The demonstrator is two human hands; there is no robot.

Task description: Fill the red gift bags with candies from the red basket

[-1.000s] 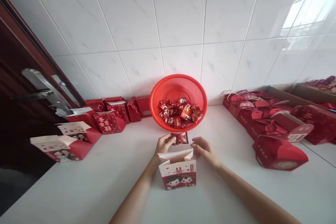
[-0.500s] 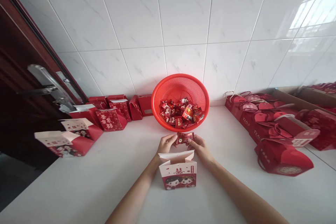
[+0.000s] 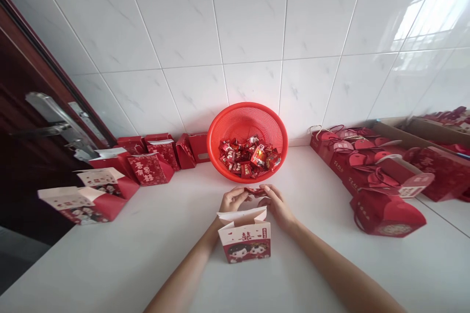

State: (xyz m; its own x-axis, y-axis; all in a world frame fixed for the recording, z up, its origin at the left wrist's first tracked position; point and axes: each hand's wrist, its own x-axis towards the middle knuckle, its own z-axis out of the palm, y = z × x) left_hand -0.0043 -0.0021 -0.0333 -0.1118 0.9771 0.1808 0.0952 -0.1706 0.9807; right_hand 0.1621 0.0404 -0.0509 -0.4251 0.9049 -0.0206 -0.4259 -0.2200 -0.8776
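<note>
Between my two hands is a small red candy packet (image 3: 256, 191), seen nearly edge-on. My left hand (image 3: 233, 200) pinches its left end, and my right hand (image 3: 276, 204) grips its right end. Just in front of them stands an open paper box (image 3: 245, 244), white at the top and red below, printed with two cartoon figures. Neither hand touches the inside of the box. Behind the hands, a red plastic basket (image 3: 246, 117) leans toward me, holding a pile of wrapped candies (image 3: 247, 159).
Several red and white paper boxes (image 3: 149, 169) stand at the left, near a dark door (image 3: 22, 107) with a metal handle. At the right are several red gift boxes (image 3: 389, 212) and cardboard trays (image 3: 396, 129). A tiled wall (image 3: 253, 24) rises behind.
The packet has tilted from showing its flat face to nearly edge-on, still between both hands. The whole view has shifted slightly, moving the surroundings left.
</note>
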